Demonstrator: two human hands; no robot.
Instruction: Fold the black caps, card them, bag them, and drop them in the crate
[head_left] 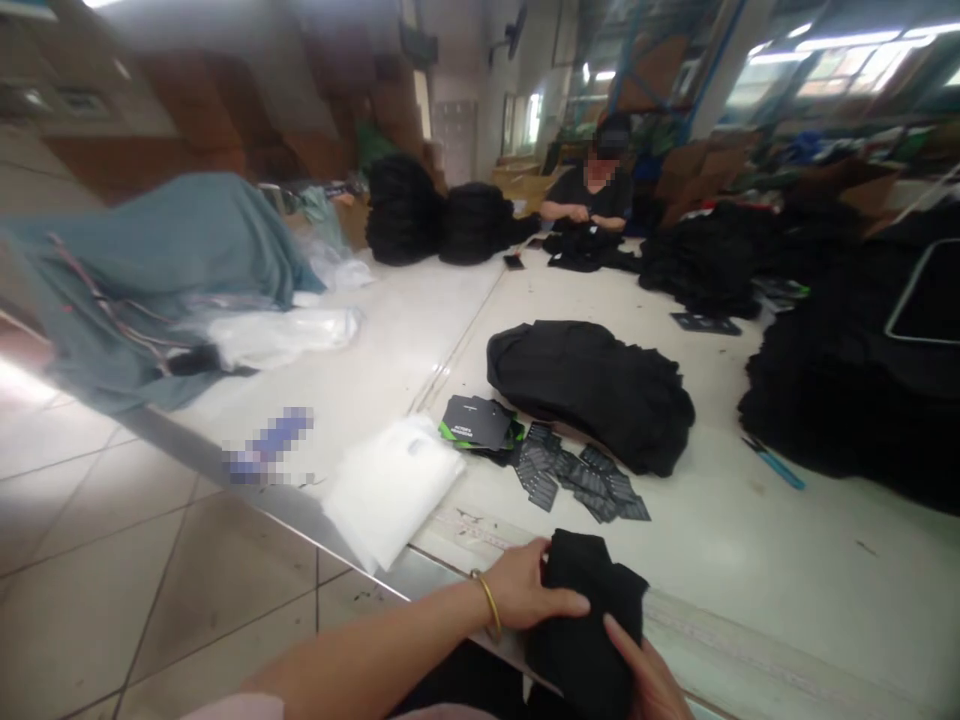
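Note:
A folded black cloth (589, 650) is held at the table's front edge. My left hand (529, 590), with a gold bangle at the wrist, grips its left side, thumb on top. On its right side is my right hand (645, 670), thumb lying on the cloth and partly cut off by the frame's bottom. Just beyond lie spread small black cards (581, 475) and a stack of larger black cards (476, 422) with green edges. Clear white plastic bags (394, 490) rest left of them. A long black cloth pile (589, 385) lies behind the cards.
Large black cloth heaps (847, 380) cover the right side, with a blue-handled tool (776, 465) beside them. At the left are a grey-green cloth (187, 240) and more plastic (285, 335). A person (592, 195) works at the far end near black stacks (405, 210).

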